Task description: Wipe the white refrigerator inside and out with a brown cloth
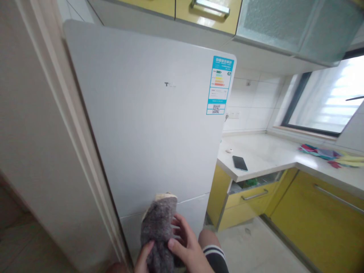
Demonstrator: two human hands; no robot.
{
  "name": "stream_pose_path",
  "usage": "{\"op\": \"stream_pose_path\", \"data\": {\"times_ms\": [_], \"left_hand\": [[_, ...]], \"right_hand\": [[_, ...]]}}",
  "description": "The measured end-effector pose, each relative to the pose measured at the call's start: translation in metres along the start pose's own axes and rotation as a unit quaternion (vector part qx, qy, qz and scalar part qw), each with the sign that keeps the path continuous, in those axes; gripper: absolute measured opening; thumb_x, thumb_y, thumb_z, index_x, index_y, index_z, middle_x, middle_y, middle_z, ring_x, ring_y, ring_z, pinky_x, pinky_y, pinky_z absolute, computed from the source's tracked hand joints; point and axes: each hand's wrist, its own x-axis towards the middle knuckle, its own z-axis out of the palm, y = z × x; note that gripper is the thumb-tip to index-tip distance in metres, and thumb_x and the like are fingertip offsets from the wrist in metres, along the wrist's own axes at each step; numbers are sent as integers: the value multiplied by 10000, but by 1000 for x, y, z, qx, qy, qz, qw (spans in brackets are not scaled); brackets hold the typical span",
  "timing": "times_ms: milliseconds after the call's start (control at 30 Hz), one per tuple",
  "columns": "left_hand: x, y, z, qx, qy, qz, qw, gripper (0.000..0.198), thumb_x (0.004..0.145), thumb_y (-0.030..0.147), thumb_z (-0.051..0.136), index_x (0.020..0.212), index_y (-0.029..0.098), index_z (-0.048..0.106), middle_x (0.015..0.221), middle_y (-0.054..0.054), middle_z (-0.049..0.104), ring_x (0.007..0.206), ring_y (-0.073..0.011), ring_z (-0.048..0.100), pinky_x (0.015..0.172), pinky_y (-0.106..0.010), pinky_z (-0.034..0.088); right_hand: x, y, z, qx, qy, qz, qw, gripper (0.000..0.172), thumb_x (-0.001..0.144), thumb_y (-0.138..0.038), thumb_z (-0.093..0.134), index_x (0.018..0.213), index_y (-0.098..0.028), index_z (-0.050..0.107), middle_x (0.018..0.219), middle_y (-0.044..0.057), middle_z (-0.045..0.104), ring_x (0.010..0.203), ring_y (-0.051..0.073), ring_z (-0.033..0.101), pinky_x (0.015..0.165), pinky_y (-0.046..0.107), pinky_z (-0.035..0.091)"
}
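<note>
A fuzzy grey cloth (159,223) with a cream edge is bunched up in front of the refrigerator (148,125), near the seam between its doors. My left hand (143,259) grips the cloth from the lower left, with only the thumb side in view. On the right side, my right hand (186,244) is closed on the same cloth, thumb on the near face and fingers curled behind its edge. I cannot tell whether the cloth touches the refrigerator door.
A wall edge (71,144) runs close along the refrigerator's left. To the right, a white counter (264,148) carries a phone (240,163), a small white case (229,151) and colourful cloths (321,152). A drawer (253,197) stands partly pulled out below. Yellow cabinets (210,15) hang overhead.
</note>
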Motion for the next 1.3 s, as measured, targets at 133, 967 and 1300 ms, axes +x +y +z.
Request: {"op": "stream_pose_path", "data": {"times_ms": [133, 967, 1300], "left_hand": [[-14, -8, 28, 5, -48, 24, 999, 736, 690, 675, 906, 1270, 241, 778, 1317, -144, 776, 1440, -423, 589, 1220, -508, 481], [20, 88, 26, 361, -241, 259, 863, 149, 845, 131, 635, 808, 236, 537, 900, -11, 622, 836, -193, 592, 729, -257, 392], [38, 104, 10, 173, -207, 133, 954, 364, 798, 367, 871, 842, 217, 542, 1120, -51, 685, 1036, -227, 641, 873, -272, 465]], "right_hand": [[-16, 7, -14, 45, 81, 25, 995, 994, 560, -716, 973, 1358, -190, 699, 1346, 160, 714, 1331, 378, 625, 1208, 527, 459], [6, -62, -69, -400, 28, -140, 905, 340, 838, -150, 694, 1157, -237, 771, 1116, 76, 664, 1122, 248, 607, 1066, 411, 488], [12, -95, -75, -374, -60, -182, 907, 377, 1010, -221, 567, 1335, -253, 756, 1225, 67, 752, 1120, 203, 685, 1009, 328, 499]]}}
